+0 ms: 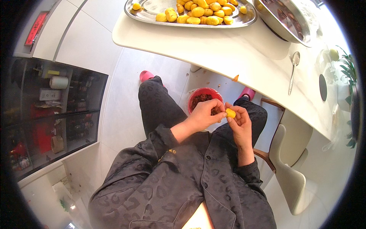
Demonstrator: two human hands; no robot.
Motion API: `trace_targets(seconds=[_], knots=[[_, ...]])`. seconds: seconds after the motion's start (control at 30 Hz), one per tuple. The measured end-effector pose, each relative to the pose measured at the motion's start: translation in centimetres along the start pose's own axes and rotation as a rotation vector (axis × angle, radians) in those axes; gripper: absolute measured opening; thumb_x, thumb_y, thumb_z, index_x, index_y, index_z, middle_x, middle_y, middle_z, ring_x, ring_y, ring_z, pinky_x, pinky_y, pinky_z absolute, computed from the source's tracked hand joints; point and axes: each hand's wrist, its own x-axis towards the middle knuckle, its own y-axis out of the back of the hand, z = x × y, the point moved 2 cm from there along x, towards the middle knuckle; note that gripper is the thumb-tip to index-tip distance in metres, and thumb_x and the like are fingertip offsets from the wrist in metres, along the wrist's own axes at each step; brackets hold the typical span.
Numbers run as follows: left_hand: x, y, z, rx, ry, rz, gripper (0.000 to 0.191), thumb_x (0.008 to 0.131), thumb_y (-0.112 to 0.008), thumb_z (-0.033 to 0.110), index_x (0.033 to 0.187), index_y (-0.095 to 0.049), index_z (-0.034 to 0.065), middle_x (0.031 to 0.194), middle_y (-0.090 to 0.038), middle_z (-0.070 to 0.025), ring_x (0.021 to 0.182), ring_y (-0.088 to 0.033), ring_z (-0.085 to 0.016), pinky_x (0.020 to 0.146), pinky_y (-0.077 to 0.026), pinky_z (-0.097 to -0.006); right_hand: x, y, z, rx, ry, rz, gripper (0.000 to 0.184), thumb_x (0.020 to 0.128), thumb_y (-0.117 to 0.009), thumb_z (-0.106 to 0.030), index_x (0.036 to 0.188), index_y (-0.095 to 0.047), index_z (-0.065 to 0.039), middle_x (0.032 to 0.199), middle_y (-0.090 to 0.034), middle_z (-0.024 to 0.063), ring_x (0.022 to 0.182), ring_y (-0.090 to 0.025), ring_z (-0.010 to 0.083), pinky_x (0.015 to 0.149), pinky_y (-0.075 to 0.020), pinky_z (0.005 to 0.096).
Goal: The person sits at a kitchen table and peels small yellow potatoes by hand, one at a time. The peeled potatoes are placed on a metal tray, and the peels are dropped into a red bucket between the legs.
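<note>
A yellow peeled chestnut [230, 113] is held between my two hands, above my lap. My right hand [240, 118] grips it from the right between thumb and fingers. From the left, the curled fingertips and thumb of my left hand [206, 112] meet its edge; whether they also pinch a bit of skin is too small to tell. Beneath my hands, a red bin [192, 100] with a clear liner stands on the floor, holding dark brown shell scraps [202, 98]. Many more yellow chestnuts [198, 12] lie on an oval steel tray [145, 17] on the table.
A steel basin [297, 40] of brown pieces in liquid rests on the white table [200, 43], near a spoon [293, 71]. One shell scrap [235, 78] lies at the table edge, others on the floor. A chair [286, 166] stands right; a glass-front cabinet [57, 114] is left.
</note>
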Motion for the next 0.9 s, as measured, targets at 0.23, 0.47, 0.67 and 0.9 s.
trace_targets(seconds=[0.23, 0.47, 0.67, 0.9], knots=[[0.0, 0.0, -0.9, -0.252, 0.104, -0.08, 0.014, 0.087, -0.063, 0.012, 0.093, -0.054, 0.0025, 0.088, -0.061, -0.0041, 0.075, -0.061, -0.01, 0.067, -0.052, -0.0239, 0.1, -0.5, -0.8, -0.027, -0.021, -0.05, 0.033, 0.085, -0.058, 0.006, 0.117, -0.05, 0.001, 0.13, -0.052, 0.0173, 0.121, -0.05, 0.0218, 0.102, -0.0405, 0.0329], [0.1, 0.0, -1.3, -0.339, 0.136, -0.116, 0.011, 0.088, -0.06, 0.009, 0.093, -0.053, 0.0025, 0.087, -0.061, -0.0052, 0.073, -0.061, -0.01, 0.066, -0.052, -0.0244, 0.2, -0.4, -0.4, 0.022, -0.021, -0.063, 0.034, 0.085, -0.058, 0.006, 0.117, -0.05, 0.001, 0.129, -0.053, 0.0166, 0.12, -0.051, 0.0211, 0.101, -0.0411, 0.0325], [0.1, -0.3, -1.2, -0.292, 0.078, -0.069, 0.014, 0.089, -0.061, 0.012, 0.094, -0.053, 0.0021, 0.087, -0.062, -0.0058, 0.074, -0.062, -0.011, 0.066, -0.053, -0.0242, 0.2, -0.4, -0.1, 0.054, -0.055, -0.015, 0.034, 0.086, -0.058, 0.004, 0.119, -0.049, 0.001, 0.129, -0.053, 0.0153, 0.119, -0.051, 0.0201, 0.101, -0.0411, 0.0322], [0.3, -0.2, -1.4, -0.355, 0.233, -0.085, 0.014, 0.09, -0.061, 0.013, 0.096, -0.053, 0.0026, 0.09, -0.062, -0.0065, 0.076, -0.063, -0.012, 0.066, -0.053, -0.025, 0.2, -0.1, 0.3, 0.019, -0.02, -0.018, 0.033, 0.089, -0.06, -0.004, 0.119, -0.049, -0.003, 0.129, -0.053, 0.0151, 0.115, -0.054, 0.0186, 0.1, -0.0418, 0.0302]])
